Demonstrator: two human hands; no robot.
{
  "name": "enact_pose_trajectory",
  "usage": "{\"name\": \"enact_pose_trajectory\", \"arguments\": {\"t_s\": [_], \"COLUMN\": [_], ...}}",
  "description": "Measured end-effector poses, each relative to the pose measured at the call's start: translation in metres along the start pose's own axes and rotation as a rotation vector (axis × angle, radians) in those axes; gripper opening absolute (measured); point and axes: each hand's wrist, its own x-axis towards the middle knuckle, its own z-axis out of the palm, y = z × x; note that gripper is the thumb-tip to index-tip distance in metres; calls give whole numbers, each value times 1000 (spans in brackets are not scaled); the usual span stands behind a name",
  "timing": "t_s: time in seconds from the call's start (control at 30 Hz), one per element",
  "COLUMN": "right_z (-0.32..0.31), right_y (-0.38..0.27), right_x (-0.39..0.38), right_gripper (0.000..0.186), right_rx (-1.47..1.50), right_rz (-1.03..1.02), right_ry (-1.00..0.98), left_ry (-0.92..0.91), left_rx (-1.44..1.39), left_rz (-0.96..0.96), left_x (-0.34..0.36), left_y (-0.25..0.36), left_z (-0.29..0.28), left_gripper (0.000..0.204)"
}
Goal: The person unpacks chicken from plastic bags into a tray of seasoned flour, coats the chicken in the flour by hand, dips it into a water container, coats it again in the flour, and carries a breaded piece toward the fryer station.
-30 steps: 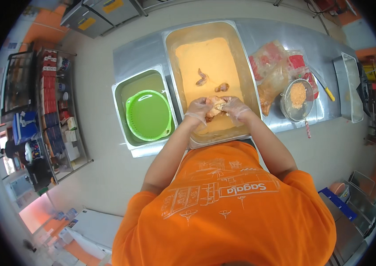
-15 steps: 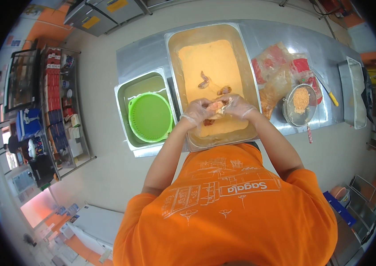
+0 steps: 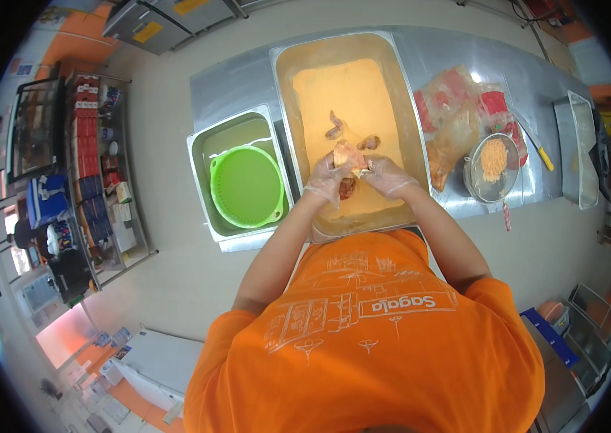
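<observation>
Head view: a held piece of meat (image 3: 349, 154), pale pinkish orange, uneven and seemingly powder-dusted, is above the near half of a large steel pan (image 3: 406, 108). Two hands in clear plastic gloves hold it, the left hand (image 3: 328, 177) on its eight o'clock side and the right hand (image 3: 386, 178) at four o'clock. The fingers of both are mostly curled in, gripping its edges; the exact finger spread cannot be told.

Three other meat pieces (image 3: 369, 142) are in the pan, browner and wet-looking: one at eleven o'clock from the held piece, one at two, one at six, partly hidden between the hands. They lie on one bed of yellow-orange powder (image 3: 341, 86).

Farther out, toward half past eight, one smaller steel pan (image 3: 237, 130) contains one green basket (image 3: 246, 186). At two o'clock lie crumpled clear and red plastic bags (image 3: 455, 119), too tangled to count. At three o'clock come one round sieve (image 3: 490, 193) with orange crumbs (image 3: 494, 160), one yellow-handled knife (image 3: 537, 146) and one narrow steel tray (image 3: 578, 155). All rest on one steel bench (image 3: 233, 83).
</observation>
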Motion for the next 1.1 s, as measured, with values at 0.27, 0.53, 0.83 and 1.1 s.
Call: {"name": "enact_pose_trajectory", "arguments": {"t_s": [0.27,0.53,0.83,1.1], "right_z": [5,12,11,23], "right_y": [-2,-4,-44,-66], "right_x": [4,2,3,1], "right_gripper": [38,41,36,34], "right_rx": [-133,-212,-452,-208], "right_rz": [-214,-147,21,304], "right_ry": [56,96,61,93], "left_ry": [-117,-118,70,44], "left_rx": [190,344,637,990], "left_rz": [-26,7,192,-6], "left_x": [0,-6,9,-3], "left_y": [26,46,20,50], "left_z": [-15,-12,-14,14], "left_gripper": [34,28,27,24]}}
